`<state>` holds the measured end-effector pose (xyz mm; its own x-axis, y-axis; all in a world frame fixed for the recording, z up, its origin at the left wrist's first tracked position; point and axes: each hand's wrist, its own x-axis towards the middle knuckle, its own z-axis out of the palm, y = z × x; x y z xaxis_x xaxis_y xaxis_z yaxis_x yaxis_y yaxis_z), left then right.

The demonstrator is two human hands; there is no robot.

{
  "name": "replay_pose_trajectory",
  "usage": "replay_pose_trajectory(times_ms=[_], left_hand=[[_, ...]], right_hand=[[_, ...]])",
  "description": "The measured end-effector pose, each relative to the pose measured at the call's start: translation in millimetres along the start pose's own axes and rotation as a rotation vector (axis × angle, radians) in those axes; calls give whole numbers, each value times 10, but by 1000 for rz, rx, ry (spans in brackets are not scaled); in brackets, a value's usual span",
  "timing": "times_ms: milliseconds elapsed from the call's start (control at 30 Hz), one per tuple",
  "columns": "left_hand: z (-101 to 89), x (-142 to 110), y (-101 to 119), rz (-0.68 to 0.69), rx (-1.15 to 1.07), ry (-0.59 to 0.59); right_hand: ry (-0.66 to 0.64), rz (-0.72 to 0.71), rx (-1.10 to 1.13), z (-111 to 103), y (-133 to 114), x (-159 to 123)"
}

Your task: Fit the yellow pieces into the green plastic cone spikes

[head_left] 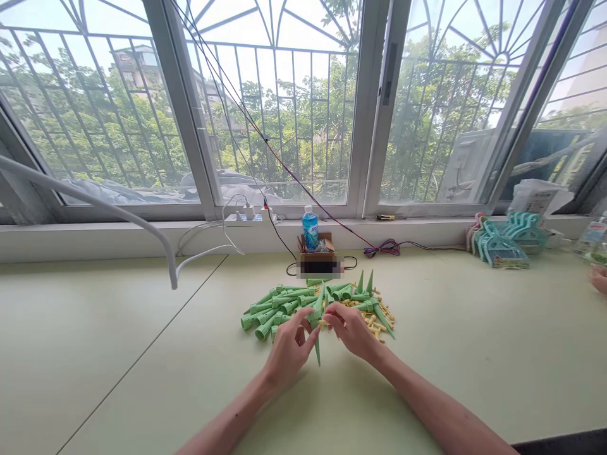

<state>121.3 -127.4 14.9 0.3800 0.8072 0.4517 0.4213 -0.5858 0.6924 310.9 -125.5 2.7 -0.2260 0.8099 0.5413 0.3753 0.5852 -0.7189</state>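
My left hand [290,344] is closed on a green plastic watering spike [318,352], its pointed tip showing below my fingers. Just to the right, my right hand [355,330] has its fingertips pinched at a small yellow plastic valve [323,323] by the side of the spike. Whether the valve sits in the spike cannot be made out. Behind my left hand lies a pile of green spikes [265,316], hollow cones with wide round ends. Loose yellow valves [378,328] are heaped beyond my right hand, with some green spikes lying over them.
A small cardboard box [313,258] with a blue-liquid bottle [310,229] stands behind the pile. Coiled cable [382,248] and bundled teal hangers [502,241] lie to the right. A white curved arm [147,226] reaches over the table's left. Another person's hand [598,278] shows at the right edge.
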Motion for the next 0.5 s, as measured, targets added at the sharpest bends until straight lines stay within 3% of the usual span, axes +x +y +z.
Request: replay_pose_trajectory(times_ms=[500], left_hand=[[17, -8, 11, 5, -4, 1]], right_hand=[[-20, 31, -1, 3, -36, -3]])
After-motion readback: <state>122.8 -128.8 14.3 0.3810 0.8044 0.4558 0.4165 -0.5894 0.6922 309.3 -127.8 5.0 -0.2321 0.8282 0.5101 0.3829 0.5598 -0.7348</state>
